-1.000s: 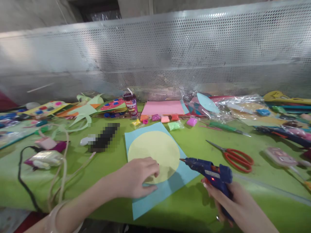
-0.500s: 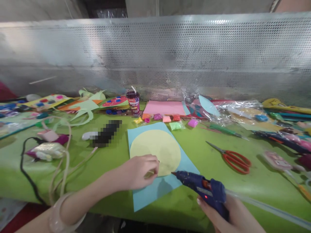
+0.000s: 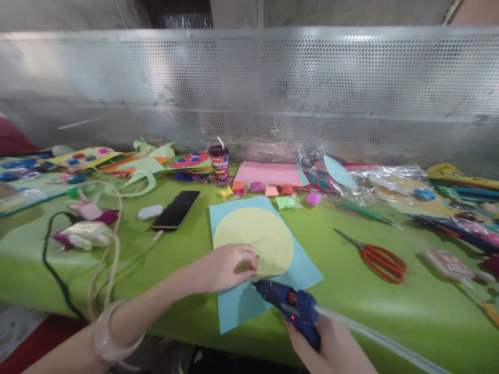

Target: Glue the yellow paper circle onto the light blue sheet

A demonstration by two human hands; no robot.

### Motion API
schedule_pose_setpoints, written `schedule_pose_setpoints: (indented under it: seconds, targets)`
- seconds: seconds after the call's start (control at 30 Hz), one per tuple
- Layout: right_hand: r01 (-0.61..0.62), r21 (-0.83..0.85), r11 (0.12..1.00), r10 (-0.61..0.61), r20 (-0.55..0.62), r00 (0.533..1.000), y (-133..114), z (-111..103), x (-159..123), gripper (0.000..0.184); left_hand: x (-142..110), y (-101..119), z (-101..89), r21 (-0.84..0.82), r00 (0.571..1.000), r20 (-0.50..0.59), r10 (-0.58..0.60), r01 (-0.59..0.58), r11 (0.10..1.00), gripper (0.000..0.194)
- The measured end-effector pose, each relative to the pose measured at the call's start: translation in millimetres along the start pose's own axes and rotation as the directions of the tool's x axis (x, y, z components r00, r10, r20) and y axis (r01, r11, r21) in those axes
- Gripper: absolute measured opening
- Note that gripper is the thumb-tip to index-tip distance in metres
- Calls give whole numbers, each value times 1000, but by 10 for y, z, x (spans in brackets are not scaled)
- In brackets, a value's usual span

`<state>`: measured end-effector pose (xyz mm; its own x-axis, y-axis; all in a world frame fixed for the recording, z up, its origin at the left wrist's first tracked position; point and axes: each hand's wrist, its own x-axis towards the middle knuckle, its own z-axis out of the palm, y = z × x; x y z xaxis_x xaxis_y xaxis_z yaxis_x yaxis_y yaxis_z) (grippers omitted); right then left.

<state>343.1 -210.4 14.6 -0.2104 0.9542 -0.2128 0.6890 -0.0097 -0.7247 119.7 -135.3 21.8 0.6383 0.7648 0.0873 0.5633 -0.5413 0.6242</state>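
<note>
A pale yellow paper circle (image 3: 257, 228) lies on a light blue sheet (image 3: 307, 272) of paper. My left hand (image 3: 226, 267) is on the circle's near left edge, fingers curled and pinching that edge. The fingertips are partly hidden. In my right hand (image 3: 331, 343) is a dark blue glue gun (image 3: 286, 298), its small red light on and a long clear glue stick (image 3: 382, 340) out of its back. The nozzle points left, close to the circle's lower edge and my left fingertips.
Red-handled scissors (image 3: 384, 262) lie to the right. A phone (image 3: 177, 210), a white case (image 3: 150, 212) and cables (image 3: 117, 254) are to the left. Behind stand a drink cup (image 3: 220, 166), pink paper (image 3: 268, 173) and several small clay packets (image 3: 286, 201), before a perforated metal panel (image 3: 253, 93).
The glue gun has moved left along the circle's lower edge, towards my left hand. My left hand stays at about the same place on the paper.
</note>
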Motion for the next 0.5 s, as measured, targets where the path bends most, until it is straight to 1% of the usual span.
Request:
schedule_pose_setpoints:
  seconds: [0.07, 0.2, 0.3, 0.5]
  targets:
    - [9, -11, 1000, -8, 5, 1000, 1, 26, 22, 28, 1, -17, 1, -13, 1000, -1, 1, -1, 1000, 10]
    - [63, -30, 998, -64, -30, 998, 2, 40, 49, 28, 9, -31, -3, -37, 1000, -6, -4, 4, 999, 10]
    - [82, -50, 995, -84, -52, 995, 22, 36, 46, 29, 20, -29, -12, -51, 1000, 1, -12, 12, 999, 10]
    - [100, -71, 992, -110, -141, 984, 103, 18, 2, 28, 18, -20, -16, -65, 999, 2, -36, 36, 997, 13]
